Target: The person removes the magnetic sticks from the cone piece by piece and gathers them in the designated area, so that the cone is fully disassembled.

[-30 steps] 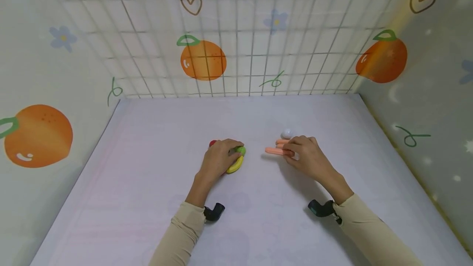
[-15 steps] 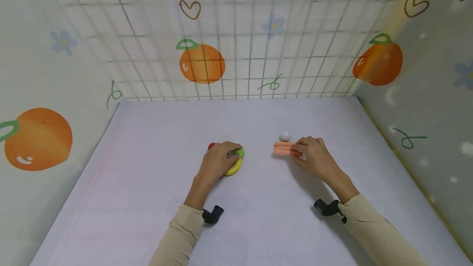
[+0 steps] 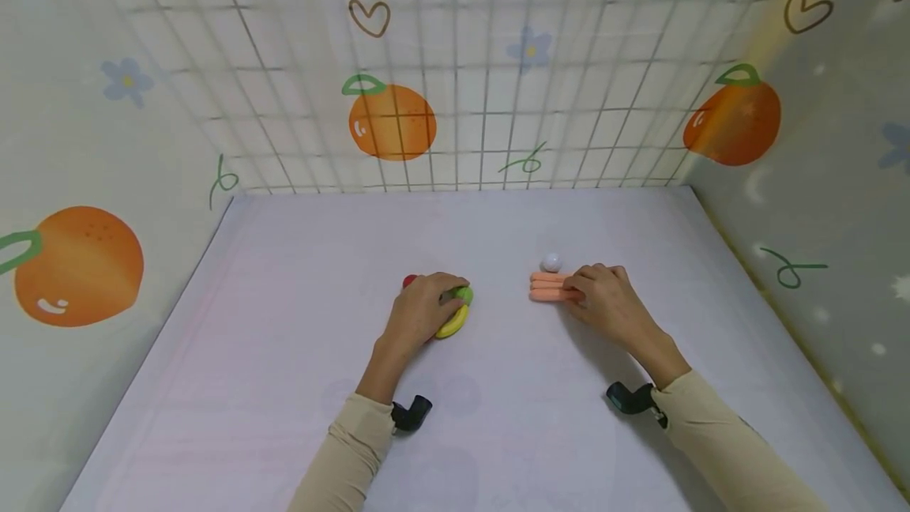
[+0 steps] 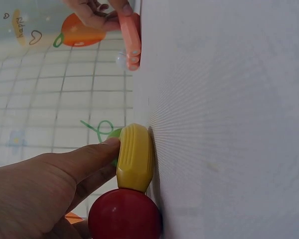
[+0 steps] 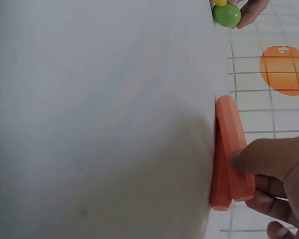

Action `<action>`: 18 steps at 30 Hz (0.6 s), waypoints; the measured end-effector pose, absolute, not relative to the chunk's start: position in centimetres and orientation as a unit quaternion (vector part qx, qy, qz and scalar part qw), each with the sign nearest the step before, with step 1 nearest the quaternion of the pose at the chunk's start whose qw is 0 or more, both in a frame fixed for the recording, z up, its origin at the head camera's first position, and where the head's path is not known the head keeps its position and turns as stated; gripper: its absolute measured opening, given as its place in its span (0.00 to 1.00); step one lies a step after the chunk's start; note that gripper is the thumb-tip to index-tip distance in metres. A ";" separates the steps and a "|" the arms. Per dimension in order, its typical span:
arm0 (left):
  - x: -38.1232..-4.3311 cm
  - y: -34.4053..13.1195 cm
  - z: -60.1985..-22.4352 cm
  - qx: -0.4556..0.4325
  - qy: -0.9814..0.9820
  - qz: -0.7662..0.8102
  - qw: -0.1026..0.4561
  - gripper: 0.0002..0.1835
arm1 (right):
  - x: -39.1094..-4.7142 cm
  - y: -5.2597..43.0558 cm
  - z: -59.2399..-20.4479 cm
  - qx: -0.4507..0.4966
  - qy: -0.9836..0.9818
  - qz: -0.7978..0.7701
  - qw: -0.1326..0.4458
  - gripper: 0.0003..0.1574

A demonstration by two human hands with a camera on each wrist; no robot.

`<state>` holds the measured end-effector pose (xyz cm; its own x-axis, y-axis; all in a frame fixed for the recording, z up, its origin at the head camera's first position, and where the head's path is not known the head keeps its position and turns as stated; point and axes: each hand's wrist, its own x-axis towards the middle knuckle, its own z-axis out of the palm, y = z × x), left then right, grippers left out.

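Note:
My left hand (image 3: 419, 308) curls over a small cluster of toy fruit on the table. A yellow banana (image 3: 452, 322) and a round green fruit (image 3: 464, 295) show at its fingertips, with a red ball (image 4: 124, 215) beneath the palm side. The thumb lies against the banana in the left wrist view. To the right, my right hand (image 3: 600, 299) pinches a salmon-orange faceted stick (image 5: 234, 144) between thumb and fingers. It lies against similar sticks (image 3: 543, 278) in a row, their right ends hidden by the hand.
A small white ball (image 3: 551, 262) sits just behind the sticks. The pale table (image 3: 284, 385) is bounded by a wire grid (image 3: 490, 101) behind a printed sheet at the back and printed side walls.
My right hand has moved slightly right, bringing the stick that jutted out leftward into line with the others. The left hand has stayed in place.

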<state>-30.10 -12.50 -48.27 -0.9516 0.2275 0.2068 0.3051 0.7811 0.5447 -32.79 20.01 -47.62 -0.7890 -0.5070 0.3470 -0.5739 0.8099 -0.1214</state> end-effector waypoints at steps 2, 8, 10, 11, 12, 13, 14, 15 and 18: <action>-30.1 -12.5 -48.3 -0.141 -0.941 -0.300 0.065 0.16 | -32.9 20.1 -47.7 0.287 -0.940 0.108 0.151 0.16; -30.1 -12.5 -48.4 -0.144 -0.941 -0.298 0.070 0.16 | -33.1 20.2 -48.0 0.292 -0.937 0.108 0.157 0.14; -30.2 -12.5 -48.4 -0.144 -0.941 -0.297 0.069 0.16 | -33.1 20.2 -48.2 0.293 -0.936 0.110 0.158 0.14; -30.2 -12.5 -48.4 -0.144 -0.941 -0.298 0.069 0.16 | -33.1 20.2 -48.2 0.294 -0.936 0.110 0.158 0.14; -30.2 -12.5 -48.4 -0.143 -0.941 -0.300 0.069 0.16 | -33.2 20.2 -48.2 0.294 -0.936 0.111 0.159 0.14; -30.1 -12.5 -48.4 -0.143 -0.940 -0.301 0.069 0.16 | -33.1 20.2 -48.2 0.295 -0.936 0.112 0.159 0.15; -30.1 -12.5 -48.4 -0.143 -0.940 -0.303 0.069 0.16 | -33.1 20.2 -48.2 0.294 -0.936 0.112 0.159 0.15; -30.2 -12.4 -48.5 -0.145 -0.939 -0.305 0.067 0.16 | -33.0 20.1 -48.2 0.293 -0.936 0.114 0.158 0.15; -30.3 -12.4 -48.5 -0.175 -0.928 -0.327 0.049 0.16 | -32.6 19.6 -47.9 0.298 -0.932 0.126 0.164 0.16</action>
